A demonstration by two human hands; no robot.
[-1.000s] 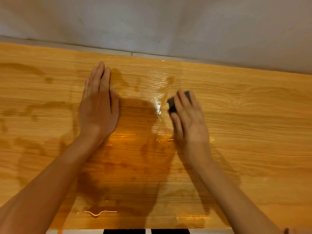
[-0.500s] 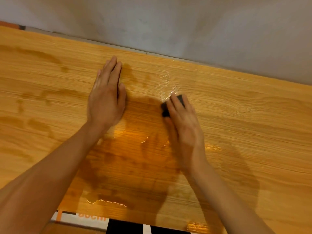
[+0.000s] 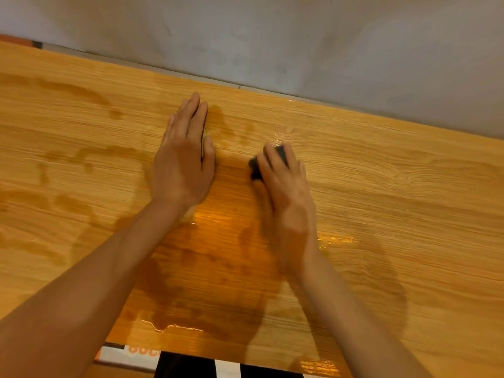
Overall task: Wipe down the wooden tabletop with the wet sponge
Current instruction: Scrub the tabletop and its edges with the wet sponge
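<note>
The right hand [image 3: 286, 197] lies palm down over one dark sponge [image 3: 256, 166], its fingers [image 3: 272, 162] laid over the top and bent a little at the tips, pressing it flat onto the tabletop [image 3: 395, 214]. Only the sponge's left edge and a bit of its far end show past the fingers; whether the thumb grips its side cannot be told, since the hand is blurred. The sponge sits in the middle of the wood, towards the far edge, just right of the other hand but not touching it.

The left hand [image 3: 182, 162] rests flat on the wood, palm down, fingers straight and close together, pointing away from the person, thumb alongside; it holds nothing. Both forearms are bare and reach in from the near edge, the left from the lower left corner, the right from the lower right.

There is one sponge, one tabletop and two hands. The wood shows darker wet streaks [image 3: 68, 159] at the left, a glossy wet patch between the wrists, and a thin line of water [image 3: 174, 327] near the front edge. A grey wall [image 3: 300, 36] runs behind the far edge. Below the near edge shows a white strip with orange lettering [image 3: 136, 350] and something black.
</note>
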